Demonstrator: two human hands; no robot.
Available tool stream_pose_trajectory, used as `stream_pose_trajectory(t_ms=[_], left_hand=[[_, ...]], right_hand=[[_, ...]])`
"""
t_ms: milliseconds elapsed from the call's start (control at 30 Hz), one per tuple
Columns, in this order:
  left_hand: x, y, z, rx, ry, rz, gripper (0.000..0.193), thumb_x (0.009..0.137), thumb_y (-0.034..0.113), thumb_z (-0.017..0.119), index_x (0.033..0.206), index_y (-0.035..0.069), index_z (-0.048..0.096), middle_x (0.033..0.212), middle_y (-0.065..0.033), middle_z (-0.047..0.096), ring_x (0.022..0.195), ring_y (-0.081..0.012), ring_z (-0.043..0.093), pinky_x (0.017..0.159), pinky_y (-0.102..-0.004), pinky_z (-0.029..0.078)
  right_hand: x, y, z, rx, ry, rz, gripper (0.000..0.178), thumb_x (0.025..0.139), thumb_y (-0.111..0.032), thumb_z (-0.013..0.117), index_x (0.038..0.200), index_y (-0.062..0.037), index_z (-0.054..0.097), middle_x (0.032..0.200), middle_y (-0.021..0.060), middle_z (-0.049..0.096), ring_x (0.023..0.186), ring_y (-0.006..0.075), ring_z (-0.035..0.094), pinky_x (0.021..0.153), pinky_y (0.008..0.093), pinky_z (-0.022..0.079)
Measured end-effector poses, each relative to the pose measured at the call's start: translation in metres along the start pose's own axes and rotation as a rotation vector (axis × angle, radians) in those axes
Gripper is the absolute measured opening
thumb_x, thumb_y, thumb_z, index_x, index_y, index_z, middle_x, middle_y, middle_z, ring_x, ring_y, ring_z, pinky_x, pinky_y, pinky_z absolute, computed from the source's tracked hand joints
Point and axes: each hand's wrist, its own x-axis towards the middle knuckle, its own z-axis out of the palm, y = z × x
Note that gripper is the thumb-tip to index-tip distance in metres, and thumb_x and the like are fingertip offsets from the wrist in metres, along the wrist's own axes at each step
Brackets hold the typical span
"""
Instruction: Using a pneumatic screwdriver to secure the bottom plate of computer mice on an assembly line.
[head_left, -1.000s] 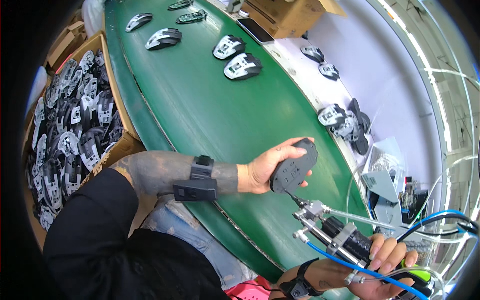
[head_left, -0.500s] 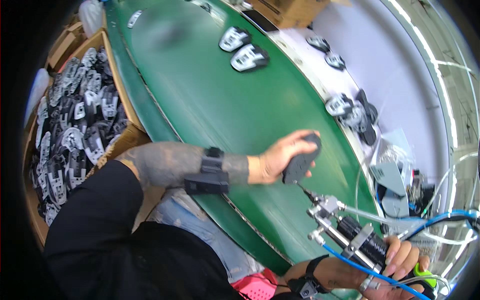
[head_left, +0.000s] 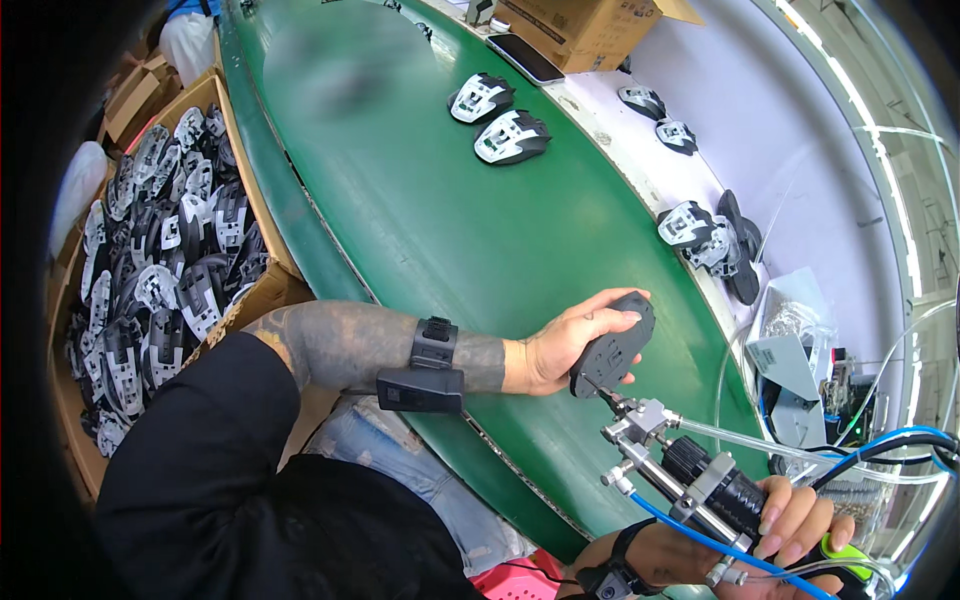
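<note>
My left hand [head_left: 572, 345] is closed around a black computer mouse shell [head_left: 614, 345], its flat underside turned up and tilted toward me. Fingers wrap its far edge, with the thumb on top. In my right hand [head_left: 800, 520] is a pneumatic screwdriver [head_left: 690, 475] with a black cylindrical body, metal rods and air hoses. Its thin tip meets the near end of the mouse shell, at or close to a hole. Part of the screwdriver's grip, beside a bright green piece, is hidden under my fingers.
A cardboard box [head_left: 262, 215] at left is piled with mouse shells. Two grey-and-black shells [head_left: 512, 137] lie on the green conveyor belt [head_left: 420, 230]. The white ledge holds more shells [head_left: 686, 224], a phone [head_left: 525, 58] and a carton [head_left: 580, 30]. Blue hoses [head_left: 690, 520] run at right.
The screwdriver tip has shifted slightly left and stays at the shell's near end. My left hand and the shell sit a little lower in view; the whole scene has shifted slightly downward.
</note>
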Motion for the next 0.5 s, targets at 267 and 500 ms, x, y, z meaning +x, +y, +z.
stream_pose_trajectory(t_ms=[267,500], left_hand=[[0.023,-0.007,-0.013,1.088,-0.081,0.208,0.046,0.093,0.04,0.05,0.13,0.013,0.045,0.13,-0.0167,0.043,0.115,-0.0282,0.048,0.092,-0.0392,0.044],[0.061,0.101,-0.042,1.939,0.025,0.607,0.057,0.08,0.038,0.062,0.127,0.01,0.046,0.137,-0.0245,0.034,0.13,-0.0438,0.027,0.107,-0.0538,0.023]], right_hand=[[0.0,0.018,0.018,-0.181,0.267,-0.104,0.04,0.091,-0.036,0.052,0.113,-0.0015,0.051,0.072,0.0083,0.049,0.061,0.0177,0.045,0.058,0.0298,0.035],[0.012,0.004,0.035,-0.39,0.472,-0.17,0.031,0.085,-0.022,0.059,0.107,-0.0014,0.051,0.068,0.0091,0.051,0.06,0.0185,0.048,0.056,0.0284,0.04]])
